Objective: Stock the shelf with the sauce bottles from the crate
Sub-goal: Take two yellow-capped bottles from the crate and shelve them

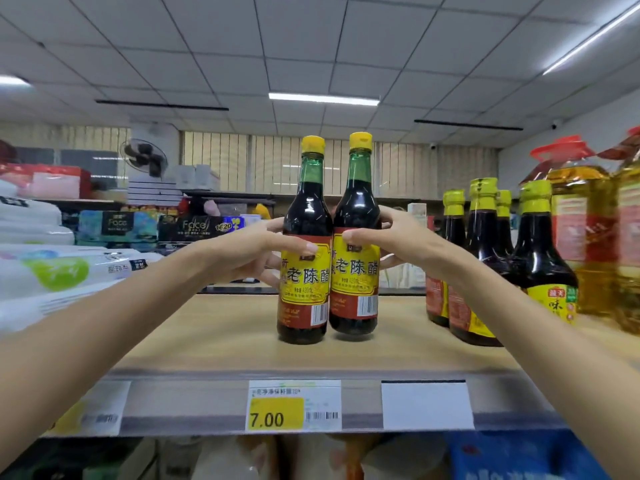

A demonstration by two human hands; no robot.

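Observation:
Two dark sauce bottles with yellow caps and yellow-red labels stand side by side in the middle of the wooden shelf (221, 341). My left hand (256, 252) wraps the left bottle (304, 237) at its shoulder. My right hand (398, 237) wraps the right bottle (356, 230) at the same height. The two bottles touch each other. The left one rests on the shelf board; the right one seems a hair above it, with a shadow under its base. The crate is out of sight.
Several dark bottles with green caps (485, 265) stand on the shelf to the right, with large cooking oil jugs (585, 230) behind them. White tissue packs (52, 271) lie at the left. Price tags (294, 407) line the shelf's front edge.

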